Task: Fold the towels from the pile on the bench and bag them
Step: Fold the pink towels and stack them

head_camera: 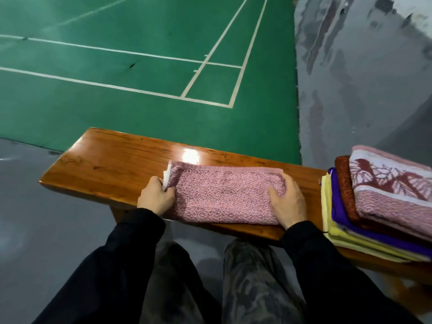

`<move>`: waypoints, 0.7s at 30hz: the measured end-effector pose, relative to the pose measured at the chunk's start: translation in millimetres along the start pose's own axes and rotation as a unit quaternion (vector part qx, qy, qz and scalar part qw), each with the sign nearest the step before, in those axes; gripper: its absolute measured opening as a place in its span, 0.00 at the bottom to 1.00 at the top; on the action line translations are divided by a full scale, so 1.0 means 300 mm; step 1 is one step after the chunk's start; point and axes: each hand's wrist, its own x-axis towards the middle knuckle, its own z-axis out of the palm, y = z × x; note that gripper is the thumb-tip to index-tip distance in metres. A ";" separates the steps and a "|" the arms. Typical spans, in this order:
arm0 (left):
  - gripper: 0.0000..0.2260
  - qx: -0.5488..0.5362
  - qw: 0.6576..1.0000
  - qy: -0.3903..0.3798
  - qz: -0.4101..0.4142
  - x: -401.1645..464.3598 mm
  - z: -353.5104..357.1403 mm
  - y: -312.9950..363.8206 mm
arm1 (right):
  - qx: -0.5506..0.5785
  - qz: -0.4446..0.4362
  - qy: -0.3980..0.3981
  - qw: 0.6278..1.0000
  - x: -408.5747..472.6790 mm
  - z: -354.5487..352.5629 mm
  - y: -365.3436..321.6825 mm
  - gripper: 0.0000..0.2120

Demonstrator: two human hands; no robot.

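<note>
Green matting of a sports court, smooth and crossed by white painted lines, fills the far ground we look over; grey glossy floor borders it on the right and near left.

Item: bench, varnished reddish wood, long plank top with rounded corners, a glare spot on its far edge. Its left stretch lies bare, with free room there; the near edge runs just in front of our knees.

Item: pile of towels, at the bench's right end, stacked flat and overhanging the near edge a little. From the top: a pink terry one with a woven maroon leaf band, a rust-brown textured one, a purple smooth one, pale yellow ones beneath. We can read no writing on any.

Item: pink towel, looped terry with a flat hemmed border, folded to a long rectangle lying across the middle of the bench, well apart from the bare left end and near the pile. A small white tag shows at its left end; its print is too small for us to read.

Item: our left hand, black sleeve, fingers curled, pinching the towel's left end beside the tag.

Item: our right hand, black sleeve, thumb on top, fingers wrapped round the towel's right end.
</note>
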 end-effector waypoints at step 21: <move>0.23 -0.263 0.939 -0.090 0.205 -0.281 0.130 0.520 | 0.187 -0.059 0.064 0.978 -0.080 0.022 -0.009 0.31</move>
